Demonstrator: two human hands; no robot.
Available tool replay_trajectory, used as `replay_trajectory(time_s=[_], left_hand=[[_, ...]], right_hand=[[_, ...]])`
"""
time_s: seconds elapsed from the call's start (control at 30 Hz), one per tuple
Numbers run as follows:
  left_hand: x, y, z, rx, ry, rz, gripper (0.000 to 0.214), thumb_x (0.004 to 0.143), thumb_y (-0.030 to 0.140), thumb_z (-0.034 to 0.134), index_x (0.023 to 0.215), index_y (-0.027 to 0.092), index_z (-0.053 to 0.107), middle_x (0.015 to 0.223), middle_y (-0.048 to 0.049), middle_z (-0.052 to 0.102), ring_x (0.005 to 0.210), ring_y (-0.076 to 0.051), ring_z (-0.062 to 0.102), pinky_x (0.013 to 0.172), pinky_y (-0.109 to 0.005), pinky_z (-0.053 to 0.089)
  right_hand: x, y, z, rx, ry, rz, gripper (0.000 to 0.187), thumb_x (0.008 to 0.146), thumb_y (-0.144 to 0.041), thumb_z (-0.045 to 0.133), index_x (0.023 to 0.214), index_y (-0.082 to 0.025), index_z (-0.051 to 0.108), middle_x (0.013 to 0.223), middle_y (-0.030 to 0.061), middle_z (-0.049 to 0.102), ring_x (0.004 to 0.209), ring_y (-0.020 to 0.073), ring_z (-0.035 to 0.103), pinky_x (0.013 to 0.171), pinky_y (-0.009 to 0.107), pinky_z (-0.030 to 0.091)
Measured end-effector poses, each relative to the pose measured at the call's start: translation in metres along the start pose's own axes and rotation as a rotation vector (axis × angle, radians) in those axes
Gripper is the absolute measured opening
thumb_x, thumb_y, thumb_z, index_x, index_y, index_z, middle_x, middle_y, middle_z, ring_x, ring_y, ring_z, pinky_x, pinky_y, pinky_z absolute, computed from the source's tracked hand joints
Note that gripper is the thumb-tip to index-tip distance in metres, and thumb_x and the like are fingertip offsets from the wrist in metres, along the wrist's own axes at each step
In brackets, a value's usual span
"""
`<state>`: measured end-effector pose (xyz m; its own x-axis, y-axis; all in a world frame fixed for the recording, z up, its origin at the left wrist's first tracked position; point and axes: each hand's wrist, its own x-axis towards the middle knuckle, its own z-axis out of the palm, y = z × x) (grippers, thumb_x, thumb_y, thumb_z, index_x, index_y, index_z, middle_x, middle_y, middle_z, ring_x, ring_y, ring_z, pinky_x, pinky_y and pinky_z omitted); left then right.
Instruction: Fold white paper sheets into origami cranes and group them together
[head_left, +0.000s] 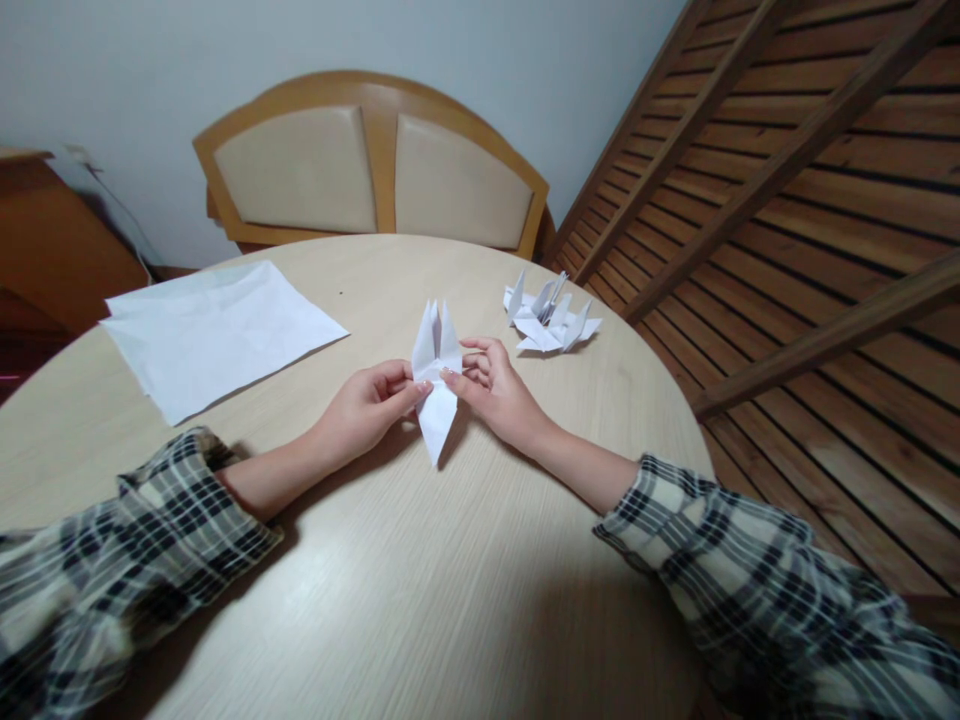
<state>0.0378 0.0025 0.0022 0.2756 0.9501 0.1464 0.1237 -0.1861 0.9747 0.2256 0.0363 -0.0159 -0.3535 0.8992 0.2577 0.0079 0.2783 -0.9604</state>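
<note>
Left hand (369,405) and right hand (501,393), both pinching sides of white, pointed folded-paper form (437,420) over middle of pale, round wood-grain table (420,600). Off left, flat white paper sheets (225,335); beyond right hand, clustered white folded-paper birds (551,330).

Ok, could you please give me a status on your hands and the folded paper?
Left hand, right hand both holding the folded paper. Its far end split into narrow tips. Nothing visibly in the way.
</note>
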Motion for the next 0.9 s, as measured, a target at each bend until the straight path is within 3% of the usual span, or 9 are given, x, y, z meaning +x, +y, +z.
replay_trajectory(time_s=[0.17,0.33,0.6,0.9], left_hand=[[-0.001,-0.001,0.000,-0.021,0.022,0.009,0.025,0.083,0.039,0.069,0.077,0.017,0.059,0.063,0.0034,0.054,0.056,-0.010,0.049,0.053,-0.022,0.041],[0.000,-0.002,-0.001,-0.025,0.018,0.007,0.027,0.083,0.041,0.070,0.080,0.016,0.062,0.066,0.0026,0.055,0.057,-0.011,0.049,0.056,-0.023,0.042],[0.000,-0.005,-0.001,-0.046,-0.002,-0.007,0.031,0.083,0.046,0.071,0.086,0.015,0.065,0.068,0.0015,0.057,0.060,-0.012,0.048,0.056,-0.024,0.039],[0.000,-0.007,-0.003,-0.090,-0.026,-0.006,0.032,0.082,0.045,0.074,0.081,0.015,0.065,0.065,0.0020,0.056,0.057,-0.010,0.048,0.054,-0.023,0.037]], right_hand=[[0.001,-0.006,-0.006,-0.108,-0.155,0.047,0.040,0.088,-0.060,0.063,0.093,-0.020,0.058,0.089,0.0031,0.063,0.083,0.0172,0.058,0.079,0.034,0.048],[0.001,-0.007,-0.008,-0.148,-0.158,0.044,0.043,0.087,-0.060,0.063,0.076,-0.020,0.052,0.075,-0.0013,0.055,0.071,0.0137,0.050,0.069,0.030,0.041],[0.001,-0.007,-0.007,-0.222,-0.112,-0.013,0.039,0.086,-0.054,0.062,0.071,-0.021,0.048,0.068,-0.0042,0.044,0.067,0.0126,0.043,0.064,0.029,0.035],[-0.003,-0.013,-0.003,-0.278,-0.084,-0.094,0.033,0.089,-0.049,0.059,0.073,-0.021,0.050,0.069,-0.0027,0.049,0.066,0.0131,0.045,0.060,0.029,0.036]])
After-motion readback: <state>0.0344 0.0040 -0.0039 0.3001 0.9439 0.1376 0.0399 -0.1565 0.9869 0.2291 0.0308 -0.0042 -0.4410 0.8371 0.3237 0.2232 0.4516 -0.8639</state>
